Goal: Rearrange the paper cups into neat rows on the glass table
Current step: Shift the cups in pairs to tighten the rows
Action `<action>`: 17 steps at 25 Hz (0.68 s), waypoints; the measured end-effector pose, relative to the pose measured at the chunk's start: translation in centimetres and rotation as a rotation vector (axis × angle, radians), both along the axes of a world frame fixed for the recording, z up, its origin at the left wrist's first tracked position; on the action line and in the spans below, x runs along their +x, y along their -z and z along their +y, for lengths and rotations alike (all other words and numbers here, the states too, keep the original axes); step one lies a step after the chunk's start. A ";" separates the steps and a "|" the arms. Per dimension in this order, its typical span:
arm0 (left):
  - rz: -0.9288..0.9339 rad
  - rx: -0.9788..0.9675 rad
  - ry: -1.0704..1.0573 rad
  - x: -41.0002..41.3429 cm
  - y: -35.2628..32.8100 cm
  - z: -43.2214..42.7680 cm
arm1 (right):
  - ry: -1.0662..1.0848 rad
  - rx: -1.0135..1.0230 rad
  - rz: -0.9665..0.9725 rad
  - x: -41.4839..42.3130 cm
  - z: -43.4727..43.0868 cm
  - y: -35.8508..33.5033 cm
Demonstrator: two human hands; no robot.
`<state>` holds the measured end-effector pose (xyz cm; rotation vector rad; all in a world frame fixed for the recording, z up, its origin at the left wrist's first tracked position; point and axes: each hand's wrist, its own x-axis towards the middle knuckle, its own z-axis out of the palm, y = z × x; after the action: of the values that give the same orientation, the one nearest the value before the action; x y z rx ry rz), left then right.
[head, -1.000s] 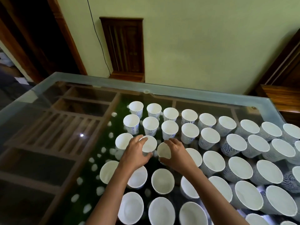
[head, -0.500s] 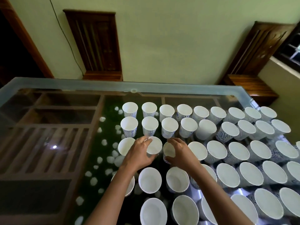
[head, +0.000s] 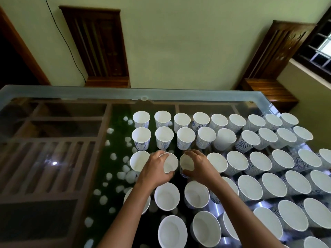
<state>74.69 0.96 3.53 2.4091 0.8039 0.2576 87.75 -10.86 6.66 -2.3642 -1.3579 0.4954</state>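
Observation:
Several white paper cups with blue swirl print stand upright in rows on the glass table [head: 53, 97], filling its middle and right. My left hand [head: 155, 170] grips one cup [head: 171, 162] in the third row, fingers curled round its rim. My right hand [head: 200, 167] grips the neighbouring cup [head: 186, 162] in the same row. Both cups stand on the glass, close beside each other. The leftmost cup of that row [head: 138, 162] stands just left of my left hand.
White pebbles [head: 125, 169] lie on green matting under the glass, left of the cups. A wooden frame [head: 53, 140] shows beneath the bare left part of the table. Two wooden chair backs [head: 100, 45] [head: 279, 51] lean at the far wall.
My head has turned right and up, showing more cups and a window. Both hands stay on the same two cups in the third row, which now stand closer in line.

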 end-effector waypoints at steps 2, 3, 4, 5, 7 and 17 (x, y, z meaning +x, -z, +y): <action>0.007 -0.008 -0.001 -0.4 0.1 -0.4 | -0.006 -0.005 -0.007 0.0 0.0 0.0; 0.009 -0.011 -0.001 -0.5 0.0 -0.5 | -0.011 -0.011 -0.009 0.0 0.0 -0.1; 0.011 -0.014 0.001 -0.6 0.0 -0.6 | -0.014 -0.016 -0.009 0.0 0.0 -0.1; 0.014 -0.016 0.002 -0.6 -0.1 -0.7 | -0.016 -0.021 -0.009 0.0 -0.1 -0.2; 0.018 -0.018 0.004 -0.8 -0.3 -0.8 | -0.022 -0.028 -0.007 0.1 -0.2 -0.3; 0.005 0.025 -0.146 -4.2 -1.1 1.7 | -0.114 0.045 -0.001 -2.8 2.4 -0.9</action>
<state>70.52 2.69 4.62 2.3783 0.9858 0.3209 84.96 -8.48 7.53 -2.2603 -1.4947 0.4899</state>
